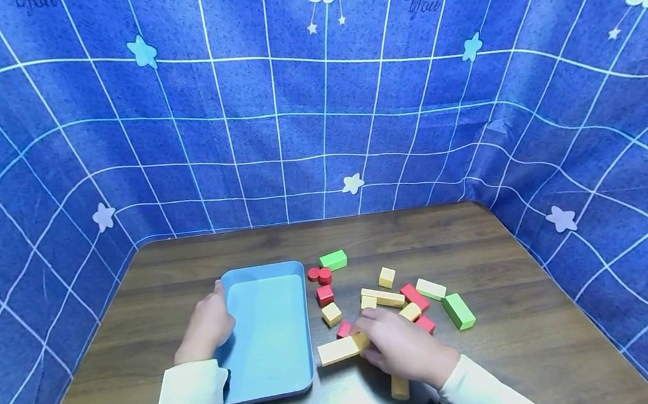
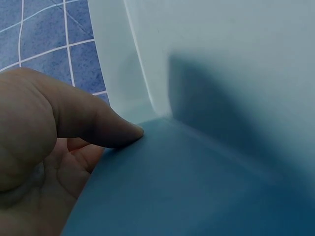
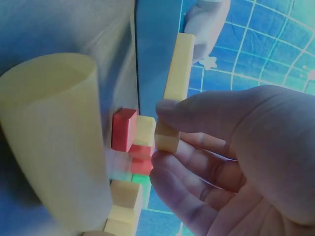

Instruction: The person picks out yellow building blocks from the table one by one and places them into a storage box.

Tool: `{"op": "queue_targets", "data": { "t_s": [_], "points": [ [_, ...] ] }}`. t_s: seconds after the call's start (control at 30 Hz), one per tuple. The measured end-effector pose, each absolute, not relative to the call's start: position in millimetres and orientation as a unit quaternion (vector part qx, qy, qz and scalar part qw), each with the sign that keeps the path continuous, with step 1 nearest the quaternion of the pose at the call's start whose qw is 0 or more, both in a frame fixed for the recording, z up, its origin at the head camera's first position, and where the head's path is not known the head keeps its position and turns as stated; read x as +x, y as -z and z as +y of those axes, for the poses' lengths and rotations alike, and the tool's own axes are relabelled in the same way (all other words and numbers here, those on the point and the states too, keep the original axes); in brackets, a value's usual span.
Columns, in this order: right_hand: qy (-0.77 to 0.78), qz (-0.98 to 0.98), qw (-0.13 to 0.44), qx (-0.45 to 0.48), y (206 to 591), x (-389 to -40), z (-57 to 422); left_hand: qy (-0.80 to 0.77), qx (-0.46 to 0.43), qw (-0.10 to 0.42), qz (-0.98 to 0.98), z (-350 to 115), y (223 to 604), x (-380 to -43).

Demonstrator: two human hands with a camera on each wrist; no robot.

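My left hand (image 1: 206, 323) holds the left wall of a blue tray (image 1: 269, 341). In the left wrist view its thumb (image 2: 106, 123) presses on the inner side of the wall, with the other fingers outside. To the right of the tray, my right hand (image 1: 406, 347) pinches a long pale wooden block (image 1: 336, 351) between thumb and fingers. The right wrist view shows that block (image 3: 178, 69) raised off the table. Below the right hand lies a wooden cylinder (image 1: 400, 388), large and near in the right wrist view.
Around the right hand lie several blocks: a red cube (image 1: 325, 295), a yellow cube (image 1: 331, 314), a yellow bar (image 1: 384, 297) and a green block (image 1: 459, 311). Another green block (image 1: 333, 260) and small red discs (image 1: 324, 276) lie farther back. A blue curtain (image 1: 304, 131) surrounds the wooden table (image 1: 533, 351).
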State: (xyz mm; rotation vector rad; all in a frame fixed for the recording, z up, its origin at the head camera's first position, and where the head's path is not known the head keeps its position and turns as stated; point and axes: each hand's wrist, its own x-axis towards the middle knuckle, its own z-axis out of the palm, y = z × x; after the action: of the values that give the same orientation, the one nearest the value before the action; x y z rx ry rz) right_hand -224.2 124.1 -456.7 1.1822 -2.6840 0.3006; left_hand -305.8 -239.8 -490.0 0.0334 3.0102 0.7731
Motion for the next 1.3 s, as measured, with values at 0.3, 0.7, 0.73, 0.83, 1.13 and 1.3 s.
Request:
{"op": "queue_targets", "data": {
  "t_s": [0.3, 0.7, 0.73, 0.83, 1.13, 1.3],
  "points": [
    [-0.095, -0.902, 0.118, 0.403, 454, -224, 119, -0.245, 0.013, 0.014, 0.969, -240, 493, -309],
    [-0.114, -0.899, 0.109, 0.409, 452, -225, 107, -0.25, 0.007, 0.015, 0.968, -239, 489, -308],
    [-0.112, -0.898, 0.111, 0.41, 452, -225, 106, -0.249, 0.007, 0.014, 0.968, -239, 489, -308],
    [-0.11, -0.895, 0.118, 0.415, 453, -225, 102, -0.25, 0.008, 0.012, 0.968, -240, 490, -308],
    [-0.111, -0.89, 0.131, 0.422, 454, -226, 93, -0.257, 0.003, 0.02, 0.966, -240, 492, -308],
    [-0.112, -0.89, 0.126, 0.424, 456, -226, 88, -0.257, 0.001, 0.023, 0.966, -242, 493, -307]
  ]
}}
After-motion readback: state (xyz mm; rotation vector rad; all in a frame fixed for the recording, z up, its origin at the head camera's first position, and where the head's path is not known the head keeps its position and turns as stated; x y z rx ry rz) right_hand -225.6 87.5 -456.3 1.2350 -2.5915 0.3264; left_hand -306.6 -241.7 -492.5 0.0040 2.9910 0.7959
